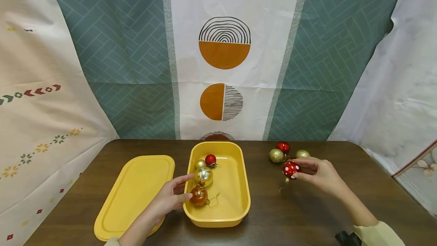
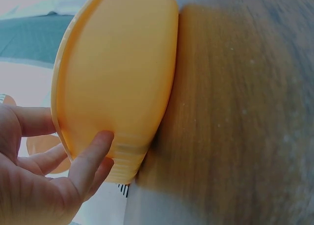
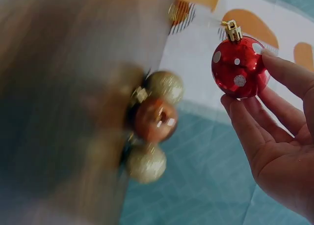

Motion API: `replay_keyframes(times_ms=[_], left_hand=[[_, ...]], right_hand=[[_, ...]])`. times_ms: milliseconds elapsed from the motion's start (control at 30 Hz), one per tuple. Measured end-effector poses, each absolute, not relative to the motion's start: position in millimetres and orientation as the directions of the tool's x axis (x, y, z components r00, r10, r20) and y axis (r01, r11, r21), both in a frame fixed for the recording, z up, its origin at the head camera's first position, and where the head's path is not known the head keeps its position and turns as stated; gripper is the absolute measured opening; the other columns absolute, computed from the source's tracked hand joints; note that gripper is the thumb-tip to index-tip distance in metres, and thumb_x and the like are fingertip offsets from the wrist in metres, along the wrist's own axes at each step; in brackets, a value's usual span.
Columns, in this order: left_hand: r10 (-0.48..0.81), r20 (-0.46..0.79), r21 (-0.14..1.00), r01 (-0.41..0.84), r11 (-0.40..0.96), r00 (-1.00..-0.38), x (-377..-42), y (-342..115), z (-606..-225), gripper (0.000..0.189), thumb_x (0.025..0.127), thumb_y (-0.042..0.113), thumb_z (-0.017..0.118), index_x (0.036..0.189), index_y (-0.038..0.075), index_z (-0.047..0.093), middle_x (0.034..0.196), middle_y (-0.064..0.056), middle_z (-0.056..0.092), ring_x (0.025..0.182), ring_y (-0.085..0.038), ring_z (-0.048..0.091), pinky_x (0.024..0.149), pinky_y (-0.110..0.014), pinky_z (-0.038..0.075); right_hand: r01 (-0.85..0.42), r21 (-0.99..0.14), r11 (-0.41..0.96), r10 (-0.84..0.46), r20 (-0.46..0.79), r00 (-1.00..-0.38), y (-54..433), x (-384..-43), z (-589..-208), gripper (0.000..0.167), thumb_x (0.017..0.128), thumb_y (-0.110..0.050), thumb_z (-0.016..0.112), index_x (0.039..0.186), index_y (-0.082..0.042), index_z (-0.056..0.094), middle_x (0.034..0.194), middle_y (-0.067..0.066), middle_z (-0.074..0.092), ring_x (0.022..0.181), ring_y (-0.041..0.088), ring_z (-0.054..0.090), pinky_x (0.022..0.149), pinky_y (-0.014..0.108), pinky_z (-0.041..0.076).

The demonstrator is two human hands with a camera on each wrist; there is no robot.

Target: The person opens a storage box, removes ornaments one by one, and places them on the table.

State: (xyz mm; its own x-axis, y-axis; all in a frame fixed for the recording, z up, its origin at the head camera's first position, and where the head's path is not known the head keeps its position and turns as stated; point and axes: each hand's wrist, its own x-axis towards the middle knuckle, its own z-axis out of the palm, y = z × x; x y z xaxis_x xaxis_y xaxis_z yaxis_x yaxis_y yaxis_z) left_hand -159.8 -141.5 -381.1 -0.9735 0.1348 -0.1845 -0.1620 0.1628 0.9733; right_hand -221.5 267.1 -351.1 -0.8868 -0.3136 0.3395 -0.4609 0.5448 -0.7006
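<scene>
With its fingers on both sides of the rim, my left hand (image 1: 170,196) grips the left wall of a yellow plastic box (image 1: 244,194); the left wrist view shows fingertips (image 2: 104,139) pressed on the outer wall. Inside the box lie a red bauble (image 1: 210,159), a small gold one (image 1: 200,163), a larger shiny gold bauble (image 1: 203,176) and an orange one (image 1: 198,196). My right hand (image 1: 322,175) pinches a red bauble with white dots (image 3: 240,68), raised above the table, its gold cap and string hanging down in the head view.
Behind the right hand, two glittery gold baubles (image 1: 276,155) and a red bauble (image 1: 283,147) sit on the dark wooden table (image 1: 269,215). A coppery bauble (image 3: 156,119) shows there in the right wrist view. Left of the box lies a flat yellow lid (image 1: 136,185). Patterned cloth (image 1: 136,48) hangs behind.
</scene>
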Motion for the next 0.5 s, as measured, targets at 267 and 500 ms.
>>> replay_keyframes(times_ms=[267,500], left_hand=[[0.136,-0.180,0.974,-0.156,0.166,-0.974,-159,-141,-380,0.054,0.083,0.000,0.061,0.134,0.001,0.041,0.132,-0.032,0.039,0.114,-0.039,0.048,0.070,-0.044,0.054],[0.138,-0.178,0.973,-0.154,0.172,-0.974,-159,-142,-380,0.055,0.083,0.001,0.061,0.134,0.000,0.041,0.130,-0.031,0.041,0.112,-0.037,0.049,0.071,-0.044,0.054]], right_hand=[[-0.409,-0.647,0.643,-0.260,0.318,-0.912,302,-217,-358,0.041,0.072,-0.010,0.076,0.105,0.009,0.063,0.100,0.024,0.064,0.079,-0.004,0.060,0.061,0.015,0.051],[-0.366,-0.622,0.692,-0.230,0.290,-0.929,324,-221,-368,0.041,0.072,-0.011,0.076,0.105,0.010,0.063,0.094,0.024,0.066,0.077,-0.006,0.060,0.059,0.013,0.049]])
